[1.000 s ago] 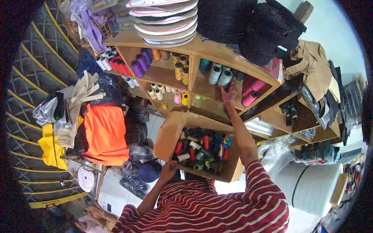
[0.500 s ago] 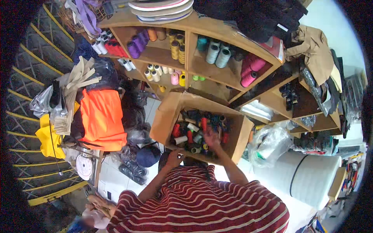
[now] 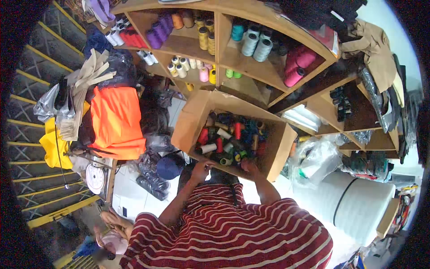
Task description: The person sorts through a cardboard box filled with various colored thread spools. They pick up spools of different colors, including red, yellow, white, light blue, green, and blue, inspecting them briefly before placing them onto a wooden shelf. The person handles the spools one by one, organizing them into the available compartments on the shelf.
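An open cardboard box stands in front of me, filled with a jumble of thread spools in red, white, green, black and other colours. A red spool and a white spool lie among them. At the box's near rim, left of its middle, my left hand is closed; a bit of white shows by its fingers, too small to name. My right hand is at the near right part of the box, over the rim beside the spools. Its fingers are blurred and partly hidden.
Wooden shelves with upright thread cones stand behind the box. On the left lie orange cloth and a yellow folding gate. A large white foam roll and clear plastic are at right. Another person is at lower left.
My right hand has drawn back from the middle of the box, where its fingers were spread over the spools, to the near rim. My left hand stays by the rim. The view has shifted slightly.
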A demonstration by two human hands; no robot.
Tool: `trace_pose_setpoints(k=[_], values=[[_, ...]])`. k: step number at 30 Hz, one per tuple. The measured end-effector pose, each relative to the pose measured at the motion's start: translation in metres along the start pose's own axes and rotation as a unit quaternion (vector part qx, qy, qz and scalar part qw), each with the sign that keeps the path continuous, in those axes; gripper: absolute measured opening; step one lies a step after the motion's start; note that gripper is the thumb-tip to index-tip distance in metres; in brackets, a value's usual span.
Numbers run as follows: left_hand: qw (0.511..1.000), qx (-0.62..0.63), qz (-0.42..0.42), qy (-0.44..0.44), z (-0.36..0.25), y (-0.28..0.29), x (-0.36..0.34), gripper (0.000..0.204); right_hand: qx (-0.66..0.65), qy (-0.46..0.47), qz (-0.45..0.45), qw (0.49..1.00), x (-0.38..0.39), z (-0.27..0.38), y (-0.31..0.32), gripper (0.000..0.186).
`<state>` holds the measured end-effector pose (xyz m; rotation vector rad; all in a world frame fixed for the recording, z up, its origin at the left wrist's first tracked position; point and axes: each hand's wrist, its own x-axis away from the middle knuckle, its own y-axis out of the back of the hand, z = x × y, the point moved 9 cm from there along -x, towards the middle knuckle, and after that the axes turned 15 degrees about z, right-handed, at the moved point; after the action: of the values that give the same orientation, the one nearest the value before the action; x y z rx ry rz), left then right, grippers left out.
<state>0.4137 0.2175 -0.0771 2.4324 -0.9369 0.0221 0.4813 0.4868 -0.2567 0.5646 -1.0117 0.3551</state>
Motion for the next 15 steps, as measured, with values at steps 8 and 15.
trace_pose_setpoints(k=[8, 15], values=[[1.0, 0.008, -0.029, 0.007, 0.018, -0.01, 0.007, 0.016, 0.019, -0.028, -0.027, 0.999, -0.033, -0.007, 0.005, 0.054], [0.998, 0.047, 0.003, 0.04, 0.017, -0.013, 0.006, 0.014, 0.051, -0.061, -0.061, 0.995, -0.07, -0.017, 0.006, 0.054]])
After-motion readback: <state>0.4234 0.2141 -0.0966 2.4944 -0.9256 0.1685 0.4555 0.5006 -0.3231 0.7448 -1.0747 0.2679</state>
